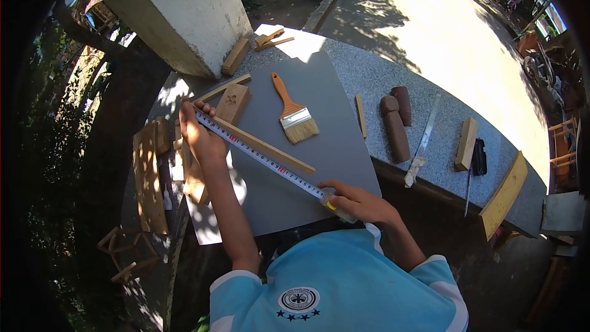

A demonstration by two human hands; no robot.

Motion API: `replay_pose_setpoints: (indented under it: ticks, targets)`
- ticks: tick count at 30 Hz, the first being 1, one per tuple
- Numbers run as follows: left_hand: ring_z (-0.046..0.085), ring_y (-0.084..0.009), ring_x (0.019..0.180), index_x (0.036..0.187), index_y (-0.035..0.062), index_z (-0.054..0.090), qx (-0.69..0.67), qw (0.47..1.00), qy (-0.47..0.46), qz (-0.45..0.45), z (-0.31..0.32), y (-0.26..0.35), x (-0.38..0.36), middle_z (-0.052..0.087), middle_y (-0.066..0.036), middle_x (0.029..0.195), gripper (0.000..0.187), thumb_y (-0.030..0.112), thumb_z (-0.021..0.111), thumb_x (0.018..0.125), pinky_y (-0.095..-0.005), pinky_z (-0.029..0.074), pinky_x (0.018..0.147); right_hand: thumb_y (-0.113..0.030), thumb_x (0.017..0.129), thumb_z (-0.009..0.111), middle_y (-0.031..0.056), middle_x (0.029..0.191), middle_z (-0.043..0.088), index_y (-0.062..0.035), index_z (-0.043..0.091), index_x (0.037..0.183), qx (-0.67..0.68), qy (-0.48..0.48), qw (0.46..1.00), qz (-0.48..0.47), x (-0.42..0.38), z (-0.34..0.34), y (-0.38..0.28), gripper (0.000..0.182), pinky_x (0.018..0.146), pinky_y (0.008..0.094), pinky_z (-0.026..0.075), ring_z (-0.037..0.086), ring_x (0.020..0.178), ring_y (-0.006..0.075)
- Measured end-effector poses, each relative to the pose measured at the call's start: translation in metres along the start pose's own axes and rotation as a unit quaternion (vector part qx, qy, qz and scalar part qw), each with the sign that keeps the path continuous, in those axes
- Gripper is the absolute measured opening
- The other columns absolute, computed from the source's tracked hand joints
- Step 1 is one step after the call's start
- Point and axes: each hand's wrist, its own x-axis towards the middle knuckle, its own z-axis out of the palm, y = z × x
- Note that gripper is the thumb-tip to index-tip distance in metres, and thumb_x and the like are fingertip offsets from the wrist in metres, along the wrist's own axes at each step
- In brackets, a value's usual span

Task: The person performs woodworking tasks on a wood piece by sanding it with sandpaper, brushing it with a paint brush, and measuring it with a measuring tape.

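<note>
My left hand [204, 137] is closed around the far left end of a thin wooden strip [270, 149], with the tape's end there too. The pulled-out blade of a tape measure [270, 164] runs along the strip's near edge. My right hand [364, 204] grips the tape measure's case, which is partly hidden under the fingers. A second wooden strip [226, 88] meets the first near my left fingertips. Between the strips sits a wooden block [233, 104] with a dark mark on top. A paintbrush [287, 101] with an orange handle lies on the grey board [341, 154] beyond the strip.
On the speckled stone tabletop [369, 67] at the right are brown cylindrical pieces [395, 129], a steel ruler [428, 126], a wooden block [466, 144] and a curved yellowish board [503, 195]. A white pillar [190, 9] rises at the back left. Wooden planks [147, 178] and a wooden frame [128, 252] are left.
</note>
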Motion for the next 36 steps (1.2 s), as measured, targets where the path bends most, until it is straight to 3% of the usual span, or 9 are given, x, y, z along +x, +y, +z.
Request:
replay_pose_setpoints:
  ticks: [8, 18, 19, 23, 25, 30, 34, 35, 36]
  targets:
    - [0.047, -0.0081, 0.064, 0.103, 0.0051, 0.046, 0.035, 0.993, -0.113, -0.014, 0.032, 0.003, -0.024, 0.049, -0.002, 0.075, 0.021, 0.022, 0.044, 0.091, -0.0213, 0.041, 0.057, -0.031, 0.086, 0.041, 0.0157, 0.096, 0.055, -0.0052, 0.044, 0.12, 0.06, -0.007, 0.998, -0.029, 0.006, -0.002, 0.011, 0.043, 0.076, 0.031, 0.042, 0.053, 0.084, 0.02]
    - [0.049, -0.0079, 0.066, 0.103, 0.0031, 0.048, 0.159, 0.937, -0.31, 0.002, 0.073, -0.016, -0.078, 0.049, -0.004, 0.079, 0.023, 0.022, 0.044, 0.091, -0.0204, 0.044, 0.059, -0.028, 0.079, 0.054, 0.0104, 0.093, 0.056, -0.0019, 0.046, 0.119, 0.124, 0.109, 0.98, -0.11, 0.007, -0.017, -0.021, 0.049, 0.077, 0.0295, 0.042, 0.052, 0.085, 0.0158]
    - [0.049, -0.008, 0.067, 0.109, 0.0005, 0.046, 0.19, 0.924, -0.332, 0.011, 0.072, -0.02, -0.081, 0.05, -0.005, 0.08, 0.03, 0.024, 0.04, 0.092, -0.0199, 0.044, 0.06, -0.027, 0.078, 0.055, 0.0106, 0.094, 0.056, -0.0011, 0.046, 0.119, 0.126, 0.128, 0.977, -0.116, 0.007, -0.018, -0.025, 0.049, 0.077, 0.0294, 0.042, 0.053, 0.086, 0.0158]
    - [0.05, -0.0074, 0.072, 0.12, -0.0011, 0.042, 0.053, 0.926, -0.364, -0.08, 0.075, -0.017, -0.089, 0.053, -0.004, 0.082, 0.038, 0.023, 0.04, 0.092, -0.0207, 0.043, 0.065, -0.024, 0.074, 0.058, 0.0118, 0.095, 0.057, 0.0015, 0.05, 0.116, 0.134, 0.161, 0.971, -0.116, 0.002, -0.031, -0.026, 0.05, 0.077, 0.0288, 0.044, 0.055, 0.085, 0.0164]
    - [0.05, -0.0083, 0.072, 0.124, -0.0017, 0.039, -0.006, 0.918, -0.377, -0.127, 0.072, -0.019, -0.09, 0.054, -0.006, 0.085, 0.04, 0.022, 0.04, 0.091, -0.0208, 0.044, 0.066, -0.024, 0.075, 0.059, 0.0117, 0.093, 0.059, 0.0016, 0.051, 0.115, 0.108, 0.16, 0.971, -0.141, -0.003, -0.044, -0.02, 0.048, 0.073, 0.0286, 0.044, 0.055, 0.082, 0.0153]
    - [0.053, -0.0108, 0.071, 0.126, -0.0044, 0.035, 0.034, 0.923, -0.357, -0.141, 0.074, -0.021, -0.1, 0.055, -0.01, 0.091, 0.042, 0.018, 0.042, 0.09, -0.0208, 0.046, 0.066, -0.022, 0.072, 0.061, 0.0137, 0.087, 0.061, 0.0018, 0.054, 0.112, 0.024, 0.115, 0.98, -0.159, -0.025, -0.084, -0.024, 0.047, 0.069, 0.0278, 0.045, 0.057, 0.076, 0.0165]
    - [0.054, -0.0117, 0.07, 0.125, -0.0057, 0.035, 0.022, 0.919, -0.355, -0.168, 0.064, -0.033, -0.101, 0.055, -0.011, 0.088, 0.042, 0.014, 0.044, 0.089, -0.0224, 0.047, 0.061, -0.024, 0.072, 0.061, 0.0148, 0.088, 0.063, 0.001, 0.056, 0.11, -0.091, 0.084, 0.985, -0.124, -0.036, -0.108, -0.051, 0.046, 0.067, 0.028, 0.046, 0.059, 0.073, 0.0171]
    - [0.053, -0.0113, 0.068, 0.125, -0.0057, 0.036, 0.008, 0.909, -0.373, -0.184, 0.062, -0.034, -0.102, 0.055, -0.01, 0.088, 0.042, 0.016, 0.043, 0.09, -0.0224, 0.047, 0.058, -0.024, 0.072, 0.061, 0.0144, 0.088, 0.063, 0.0001, 0.057, 0.109, -0.13, 0.072, 0.986, -0.071, -0.04, -0.113, -0.067, 0.045, 0.067, 0.0281, 0.047, 0.061, 0.073, 0.0171]
    - [0.053, -0.0109, 0.066, 0.124, -0.0058, 0.037, -0.006, 0.899, -0.391, -0.2, 0.059, -0.035, -0.104, 0.054, -0.009, 0.087, 0.042, 0.018, 0.043, 0.09, -0.0224, 0.046, 0.054, -0.024, 0.07, 0.061, 0.0155, 0.087, 0.063, 0.0, 0.057, 0.109, -0.157, 0.076, 0.981, -0.08, -0.038, -0.117, -0.07, 0.046, 0.068, 0.0287, 0.047, 0.061, 0.073, 0.0183]
